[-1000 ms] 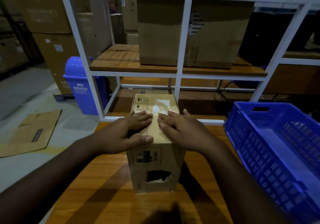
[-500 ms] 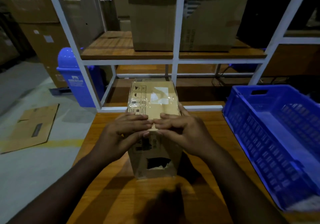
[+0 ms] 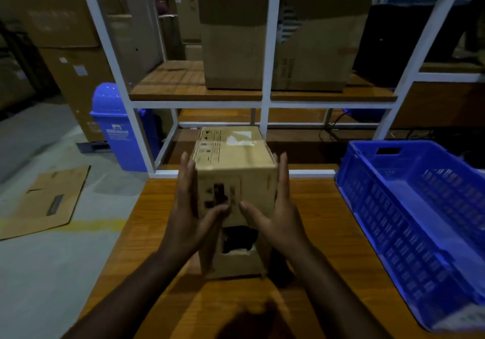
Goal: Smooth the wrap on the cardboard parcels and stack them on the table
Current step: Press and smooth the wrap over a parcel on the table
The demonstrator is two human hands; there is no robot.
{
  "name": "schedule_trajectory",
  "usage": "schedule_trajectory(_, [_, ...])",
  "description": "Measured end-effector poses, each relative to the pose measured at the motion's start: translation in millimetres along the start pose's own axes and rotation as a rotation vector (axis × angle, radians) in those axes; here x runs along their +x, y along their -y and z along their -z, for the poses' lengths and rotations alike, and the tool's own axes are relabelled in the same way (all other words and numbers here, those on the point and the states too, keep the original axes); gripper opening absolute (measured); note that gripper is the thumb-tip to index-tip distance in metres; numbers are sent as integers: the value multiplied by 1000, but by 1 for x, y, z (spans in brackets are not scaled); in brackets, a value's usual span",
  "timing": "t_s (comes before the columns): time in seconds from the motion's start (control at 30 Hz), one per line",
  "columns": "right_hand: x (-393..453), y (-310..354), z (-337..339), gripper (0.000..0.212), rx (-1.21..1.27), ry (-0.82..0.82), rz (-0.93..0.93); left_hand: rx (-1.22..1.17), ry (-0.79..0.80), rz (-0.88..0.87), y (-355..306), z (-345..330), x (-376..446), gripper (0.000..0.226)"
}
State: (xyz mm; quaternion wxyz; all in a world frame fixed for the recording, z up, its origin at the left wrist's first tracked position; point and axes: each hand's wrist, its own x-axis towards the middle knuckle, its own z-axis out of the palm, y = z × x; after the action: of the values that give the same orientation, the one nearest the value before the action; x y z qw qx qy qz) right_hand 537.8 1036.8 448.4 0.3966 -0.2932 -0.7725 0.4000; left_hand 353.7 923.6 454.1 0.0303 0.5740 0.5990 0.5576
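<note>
Cardboard parcel upright on table, long axis vertical; left hand and right hand flank it equally, fingers straight against its sides, thumbs on front face

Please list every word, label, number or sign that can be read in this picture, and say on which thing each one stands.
No text can be read as words.
cardboard parcel: black handling pictograms in a column on top, and dark printing on the near face; both too blurred to read.
blue bin: white label, too small.
large boxes on the shelf: faint print, illegible.
</note>
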Motion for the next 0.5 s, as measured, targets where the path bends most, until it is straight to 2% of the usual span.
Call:
schedule_trajectory(0.07, [30,18,6,134,-203,-24,121,123,-23,-55,-8,0,31,104])
schedule_trajectory(0.13, [57,34,13,137,-360,17,149,167,96,-6,-17,4,66,107])
schedule_trajectory(0.23, [87,38,29,141,-406,250,49,166,385,147,-9,11,105,125])
schedule_trajectory(0.33, [105,25,36,142,-443,439,25,140,479,279,9,13,118,139])
schedule_trajectory(0.43, [118,14,27,127,-544,444,-8,175,535,330,23,5,125,143])
schedule_trajectory(0.5, [123,8,20,114,-653,455,-42,270,607,384,30,-3,127,133])
